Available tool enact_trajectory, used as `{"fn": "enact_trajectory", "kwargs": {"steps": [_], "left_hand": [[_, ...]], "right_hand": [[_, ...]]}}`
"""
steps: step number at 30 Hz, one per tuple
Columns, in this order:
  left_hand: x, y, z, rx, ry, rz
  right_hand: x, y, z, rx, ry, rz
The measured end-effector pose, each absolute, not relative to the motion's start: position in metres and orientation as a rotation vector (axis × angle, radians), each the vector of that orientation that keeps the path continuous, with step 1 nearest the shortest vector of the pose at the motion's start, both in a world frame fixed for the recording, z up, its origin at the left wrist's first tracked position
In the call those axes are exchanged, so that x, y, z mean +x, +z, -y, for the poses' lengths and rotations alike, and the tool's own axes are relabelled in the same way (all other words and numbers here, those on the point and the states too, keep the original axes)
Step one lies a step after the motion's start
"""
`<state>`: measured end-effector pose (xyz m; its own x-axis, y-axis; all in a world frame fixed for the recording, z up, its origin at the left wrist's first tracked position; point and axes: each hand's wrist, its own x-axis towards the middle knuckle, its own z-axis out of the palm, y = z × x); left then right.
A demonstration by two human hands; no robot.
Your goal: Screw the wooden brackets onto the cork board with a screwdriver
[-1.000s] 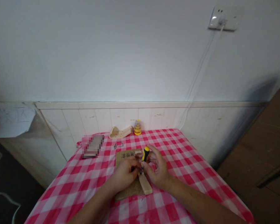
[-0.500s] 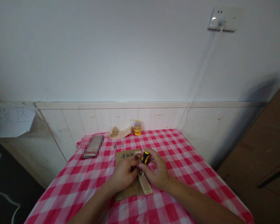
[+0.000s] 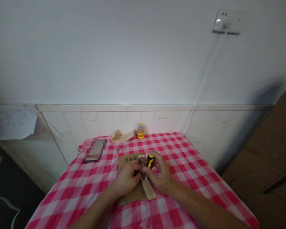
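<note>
A small yellow-and-black screwdriver (image 3: 149,160) stands nearly upright over a pale wooden strip (image 3: 148,189). My right hand (image 3: 160,174) is closed round the screwdriver's handle. My left hand (image 3: 126,179) is closed in a pinch at the screwdriver's tip, on the strip; what it pinches is too small to make out. The strip lies on a brown cork board (image 3: 130,194) on the red-and-white checked tablecloth (image 3: 85,187).
At the back of the table lie a curved wooden piece (image 3: 122,136), a yellow bit holder (image 3: 140,130), a few small screws (image 3: 120,148) and a blurred flat object (image 3: 94,149). A wall socket with a white cable (image 3: 227,21) hangs upper right.
My right hand's fingers, spread a second ago, have closed round the screwdriver handle. The screwdriver has sunk a little. The left hand has stayed in place.
</note>
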<state>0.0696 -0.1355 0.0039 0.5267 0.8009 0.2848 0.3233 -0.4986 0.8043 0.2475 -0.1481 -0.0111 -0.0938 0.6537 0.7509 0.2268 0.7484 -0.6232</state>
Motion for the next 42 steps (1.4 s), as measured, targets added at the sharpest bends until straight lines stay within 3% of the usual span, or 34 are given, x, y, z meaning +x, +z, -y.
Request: {"fn": "enact_trajectory", "kwargs": {"steps": [13, 42], "left_hand": [[0.068, -0.014, 0.125, 1.877, 1.078, -1.177], [0.069, -0.002, 0.13, 2.006, 1.007, -1.194]], "right_hand": [[0.247, -0.014, 0.13, -0.793, 0.558, 1.452], [0.25, -0.014, 0.134, -0.773, 0.461, 1.727]]}}
